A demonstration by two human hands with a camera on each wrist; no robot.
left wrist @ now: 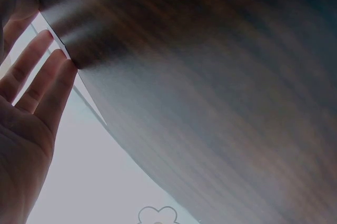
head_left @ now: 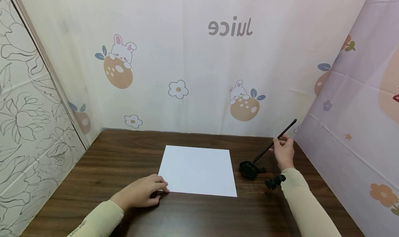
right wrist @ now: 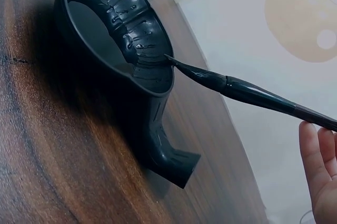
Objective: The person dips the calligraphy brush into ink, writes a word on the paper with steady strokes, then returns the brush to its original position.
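Note:
My right hand (head_left: 284,153) pinches a dark writing brush (head_left: 269,147) partway up its handle. In the right wrist view, the wet, pointed tip of the brush (right wrist: 202,78) touches or hovers just at the rim of a black leaf-shaped ink dish (right wrist: 124,29); which of the two, I cannot tell. Dark liquid covers the dish's bottom, and a stub like a stem juts from its side. A white sheet of paper (head_left: 199,171) lies left of the dish. Fingertips of my left hand (head_left: 144,192) rest at its near left corner, fingers loosely bent.
Everything lies on a dark wood table (head_left: 187,216). A pale printed curtain (head_left: 187,57) hangs along its back edge, with more printed cloth on the left and right. A black wrist camera (head_left: 274,182) sits on my right wrist, close to the dish.

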